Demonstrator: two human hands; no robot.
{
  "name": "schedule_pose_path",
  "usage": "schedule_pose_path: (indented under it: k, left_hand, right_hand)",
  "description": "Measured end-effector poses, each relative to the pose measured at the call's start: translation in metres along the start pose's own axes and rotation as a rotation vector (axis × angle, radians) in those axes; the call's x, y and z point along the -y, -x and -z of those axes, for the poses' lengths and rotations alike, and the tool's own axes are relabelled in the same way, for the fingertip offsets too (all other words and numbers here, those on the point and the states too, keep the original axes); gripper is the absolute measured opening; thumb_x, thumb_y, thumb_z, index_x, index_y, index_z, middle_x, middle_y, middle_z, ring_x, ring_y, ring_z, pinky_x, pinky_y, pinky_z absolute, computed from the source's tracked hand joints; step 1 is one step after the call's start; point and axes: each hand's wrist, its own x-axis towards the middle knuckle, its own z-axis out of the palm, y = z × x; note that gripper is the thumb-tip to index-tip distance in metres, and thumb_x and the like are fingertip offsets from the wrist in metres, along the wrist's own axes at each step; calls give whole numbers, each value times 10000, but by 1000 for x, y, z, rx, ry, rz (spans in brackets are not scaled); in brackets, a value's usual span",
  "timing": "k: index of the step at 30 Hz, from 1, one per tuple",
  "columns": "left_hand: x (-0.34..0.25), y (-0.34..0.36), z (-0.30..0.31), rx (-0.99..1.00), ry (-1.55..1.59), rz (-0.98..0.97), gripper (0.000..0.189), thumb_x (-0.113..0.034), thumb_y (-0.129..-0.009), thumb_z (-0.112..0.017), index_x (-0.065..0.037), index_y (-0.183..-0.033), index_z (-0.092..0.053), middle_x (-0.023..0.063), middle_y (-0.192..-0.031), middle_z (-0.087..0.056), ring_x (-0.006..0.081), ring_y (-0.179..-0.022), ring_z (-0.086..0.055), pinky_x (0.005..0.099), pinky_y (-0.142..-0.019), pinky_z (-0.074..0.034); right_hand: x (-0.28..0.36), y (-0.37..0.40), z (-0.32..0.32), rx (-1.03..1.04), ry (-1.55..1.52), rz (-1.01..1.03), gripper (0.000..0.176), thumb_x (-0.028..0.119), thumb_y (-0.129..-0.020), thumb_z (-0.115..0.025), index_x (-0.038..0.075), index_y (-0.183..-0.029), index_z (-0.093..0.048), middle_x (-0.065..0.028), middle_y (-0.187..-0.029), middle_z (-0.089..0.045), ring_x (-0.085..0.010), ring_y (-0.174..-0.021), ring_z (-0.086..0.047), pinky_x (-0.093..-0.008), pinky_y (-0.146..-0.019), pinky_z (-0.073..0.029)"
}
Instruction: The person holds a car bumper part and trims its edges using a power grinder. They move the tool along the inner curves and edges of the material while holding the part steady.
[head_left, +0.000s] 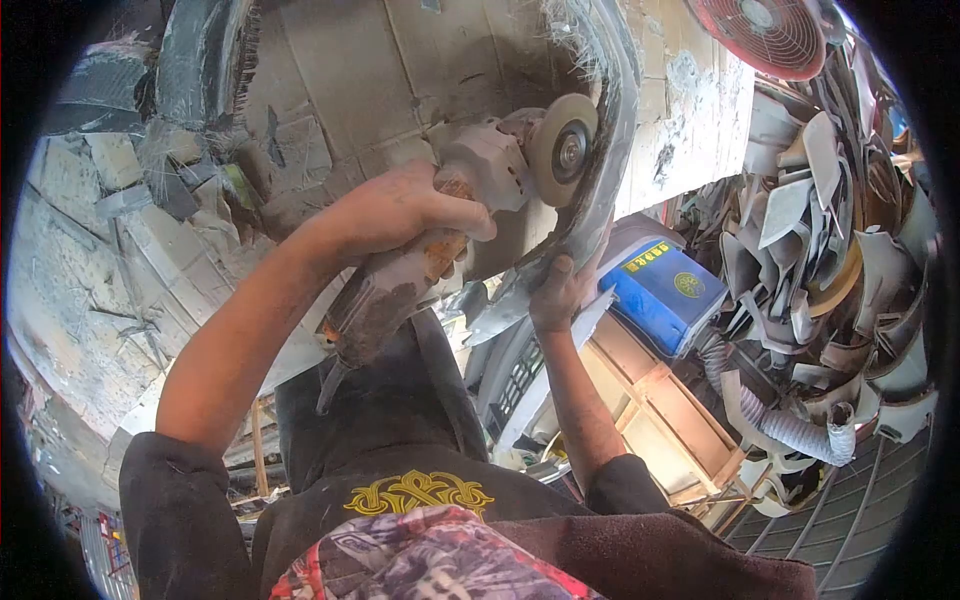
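Note:
My left hand (400,208) is wrapped round the dusty body of an angle grinder (487,165), thumb across its near side. The grinder's round disc (562,152) sits at the inner edge of a curved grey fibreglass piece (622,120); whether it touches cannot be made out. Frayed fibres stick out from the upper end of this piece. My right hand (562,293) grips its lower part, thumb on the near face and fingers largely hidden behind. The grinder's cord end points down toward my dark shirt.
Dusty cardboard (350,70) lies under the work, with offcuts (120,165) at the left. A red fan (765,30) stands top right. A blue box (665,290) with a grey hose (760,410) is right of my right arm, near piled curved panels (810,200) and a wooden frame (650,410).

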Motion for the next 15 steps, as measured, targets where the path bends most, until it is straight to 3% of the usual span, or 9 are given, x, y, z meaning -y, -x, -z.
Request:
schedule_pose_path:
  k: [10, 15]
  left_hand:
    - [9, -7, -2, 75, 64, -32, 480, -351, -688, -759, 21, -984, -692, 92, -876, -667, 194, -785, -628, 309, -757, -479]
    - [11, -9, -3, 87, 73, 2, 545, -349, -683, -773, 43, -1046, -662, 104, -898, -670, 195, -803, -634, 318, -778, -485]
  right_hand:
    - [-2, 0, -1, -10, -31, 4, 1159, 826, -848, -468, -29, -1573, -172, -264, -1412, -502, -312, -1209, -575, -371, -1012, -445]
    - [-2, 0, 0, -6, -31, 30, 1156, 818, -850, -475, -36, -1569, -174, -265, -1449, -474, -312, -1225, -569, -376, -1019, -442]
